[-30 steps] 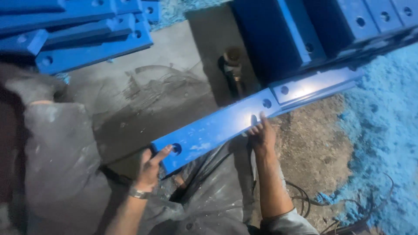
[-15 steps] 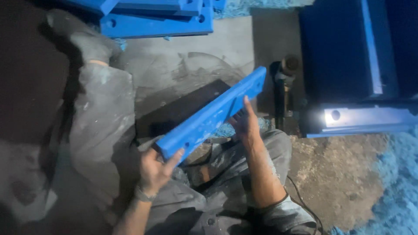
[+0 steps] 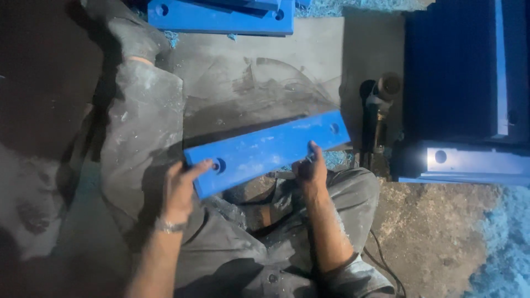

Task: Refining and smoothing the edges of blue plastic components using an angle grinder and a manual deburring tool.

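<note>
I am holding a blue bar [image 3: 268,152] in both hands above my lap.

My left hand [image 3: 179,190] is gripping the bar's near-left end, fingers curled under it and the thumb lying on top beside a round hole [image 3: 217,165]. My right hand [image 3: 310,168] is clasping the bar's near edge further right, fingers wrapped over it, short of a second hole [image 3: 333,128] at the far-right end. The bar is slanting, its right end lying farther from me than its left, over a grey slab [image 3: 265,72]. A dark tool [image 3: 378,110] is standing just right of the bar's right end. More blue bars [image 3: 221,14] are lying at the far edge, and a blue stack [image 3: 458,72] is sitting on the right. Blue shavings [image 3: 505,243] are lying at the near right.
</note>
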